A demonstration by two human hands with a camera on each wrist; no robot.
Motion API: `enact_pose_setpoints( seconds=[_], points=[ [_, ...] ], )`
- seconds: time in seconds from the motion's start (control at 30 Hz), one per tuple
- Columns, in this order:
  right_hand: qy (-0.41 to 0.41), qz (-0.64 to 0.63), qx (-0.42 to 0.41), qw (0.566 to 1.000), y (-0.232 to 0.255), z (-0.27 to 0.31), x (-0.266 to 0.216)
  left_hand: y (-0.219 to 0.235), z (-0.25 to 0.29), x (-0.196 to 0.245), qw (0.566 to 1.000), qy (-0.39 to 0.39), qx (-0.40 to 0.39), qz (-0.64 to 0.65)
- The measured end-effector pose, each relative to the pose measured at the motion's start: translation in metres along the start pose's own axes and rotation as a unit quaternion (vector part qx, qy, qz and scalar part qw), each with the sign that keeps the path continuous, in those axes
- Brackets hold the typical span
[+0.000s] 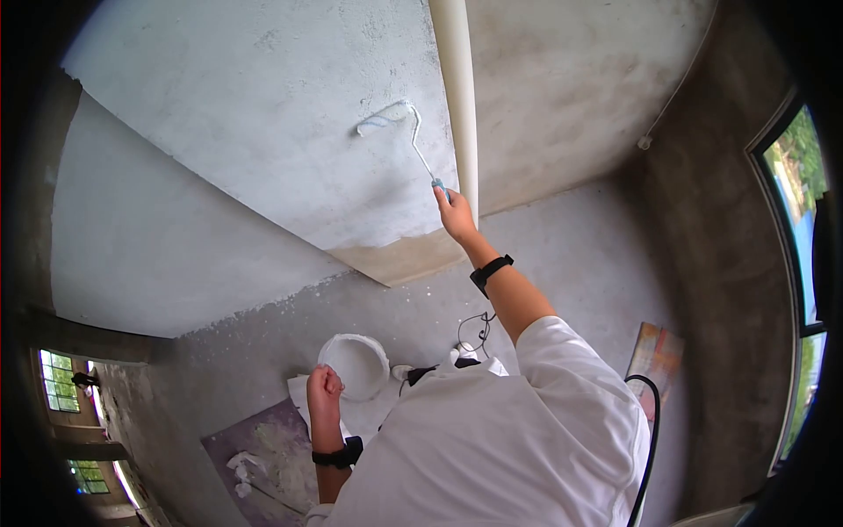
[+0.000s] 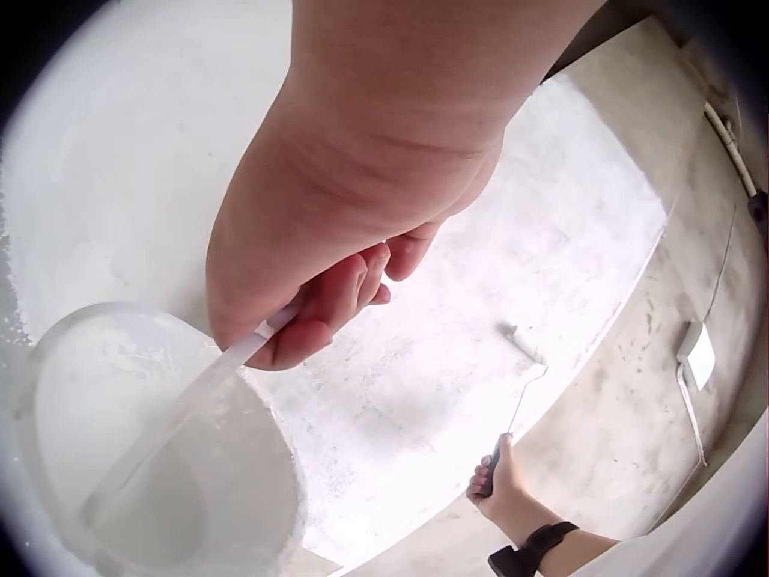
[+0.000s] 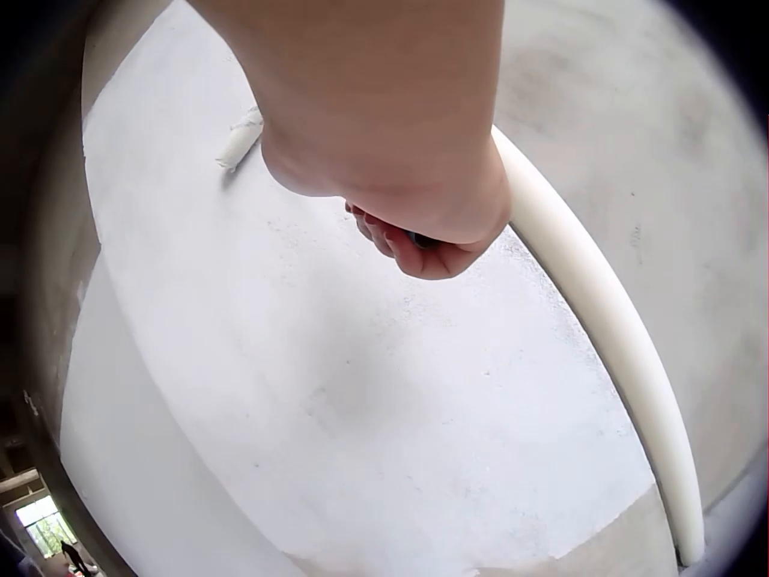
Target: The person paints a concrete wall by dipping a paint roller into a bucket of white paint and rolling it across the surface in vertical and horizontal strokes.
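Observation:
My right hand (image 1: 455, 215) grips the blue handle of a paint roller (image 1: 385, 118). Its white sleeve lies against the whitened wall face (image 1: 290, 114), left of a pale vertical pipe (image 1: 457, 97). In the right wrist view the roller's sleeve (image 3: 239, 141) shows past the forearm, while most of its handle is hidden in the fist. My left hand (image 1: 324, 386) holds up a white bucket (image 1: 384, 362) by its handle; in the left wrist view the fingers curl round that white bail (image 2: 168, 427). Inside the bucket everything looks white.
On the floor at lower left lies a purplish board (image 1: 230, 439) with white smears and crumpled scraps. Near the feet runs a thin black cable (image 1: 474, 327). A stained plank (image 1: 654, 360) lies by the right wall, below a window (image 1: 795, 184). Bare plaster continues right of the pipe.

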State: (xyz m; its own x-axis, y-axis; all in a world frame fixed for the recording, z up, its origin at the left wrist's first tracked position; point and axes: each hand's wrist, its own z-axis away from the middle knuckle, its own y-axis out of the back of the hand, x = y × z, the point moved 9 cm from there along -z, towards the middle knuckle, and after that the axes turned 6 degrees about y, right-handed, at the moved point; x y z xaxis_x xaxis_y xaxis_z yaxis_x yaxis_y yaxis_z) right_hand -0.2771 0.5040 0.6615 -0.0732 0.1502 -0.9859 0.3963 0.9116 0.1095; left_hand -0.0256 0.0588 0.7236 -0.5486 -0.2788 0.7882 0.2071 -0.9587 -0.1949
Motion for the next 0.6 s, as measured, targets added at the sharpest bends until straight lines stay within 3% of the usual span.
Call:
enact_pose_setpoints(
  seconds=[0.2,0.33,0.43,0.47,0.53,0.6],
  points=[
    [-0.035,0.050,0.006,0.998,0.014,0.035,0.024,0.000,0.001,0.000,1.000,-0.017,-0.006,0.012],
    [-0.043,0.112,0.029,0.992,0.041,0.068,-0.013,0.002,0.003,-0.001,1.000,-0.014,0.008,0.016],
    [0.028,0.105,0.051,0.993,0.061,0.089,-0.043,-0.001,0.003,0.004,0.999,-0.018,0.005,0.027],
    [0.025,0.113,0.039,0.993,0.071,0.094,-0.046,0.000,0.006,-0.001,0.999,-0.018,0.010,0.036],
    [0.028,0.251,-0.006,0.968,0.091,0.096,-0.057,0.004,0.007,-0.003,0.999,-0.015,0.019,0.049],
    [0.039,0.269,-0.016,0.962,0.106,0.099,-0.069,0.002,0.007,0.000,0.999,-0.028,0.010,0.043]
  ],
)
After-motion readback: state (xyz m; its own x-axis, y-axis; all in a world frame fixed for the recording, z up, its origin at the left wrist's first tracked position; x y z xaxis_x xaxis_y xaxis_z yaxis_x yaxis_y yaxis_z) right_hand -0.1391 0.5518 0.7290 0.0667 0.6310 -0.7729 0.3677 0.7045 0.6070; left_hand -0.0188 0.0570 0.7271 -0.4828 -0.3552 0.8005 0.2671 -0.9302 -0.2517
